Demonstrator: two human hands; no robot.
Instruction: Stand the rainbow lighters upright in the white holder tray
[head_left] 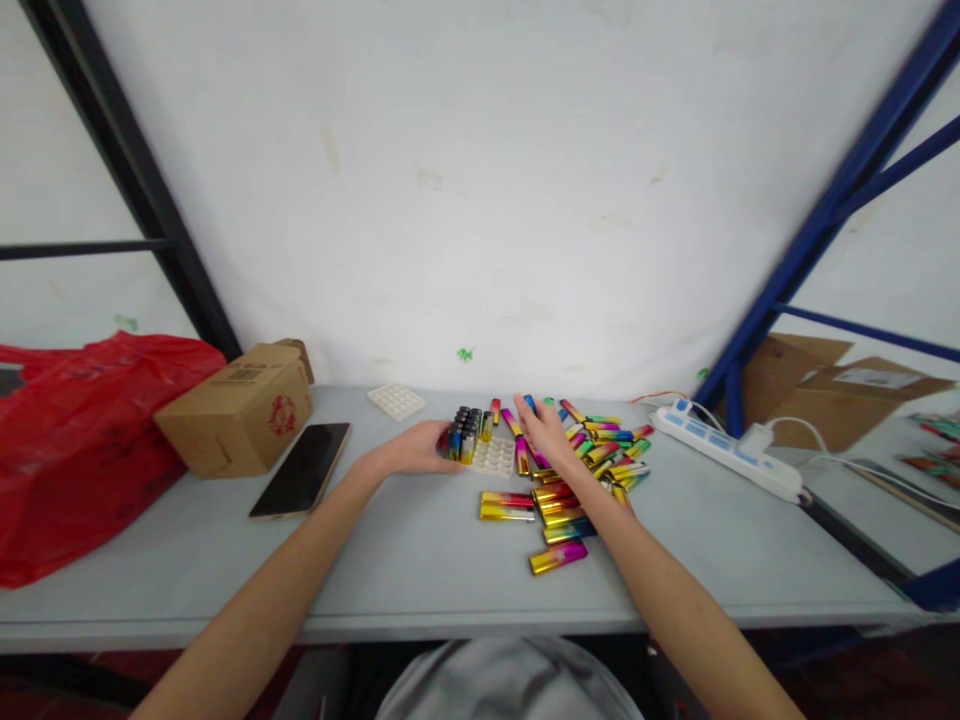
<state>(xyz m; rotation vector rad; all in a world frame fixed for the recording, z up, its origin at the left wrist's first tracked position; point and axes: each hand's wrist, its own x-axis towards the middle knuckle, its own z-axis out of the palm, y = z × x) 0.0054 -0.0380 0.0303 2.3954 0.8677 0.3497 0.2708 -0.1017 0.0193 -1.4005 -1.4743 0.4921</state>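
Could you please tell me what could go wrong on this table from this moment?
The upright pieces in the white tray might topple if the left hand beside them bumps them. The right forearm passes close to the loose pile, so a sideways movement could scatter pieces. The pink-and-gold piece lies nearest the table's front edge and could perhaps be knocked off.

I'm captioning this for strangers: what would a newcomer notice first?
Probably the shiny, multicoloured cylinders scattered near the right hand. Next, the bulging red bag at the picture's left edge. Then the left hand, beside dark-topped cylinders standing in a white tray.
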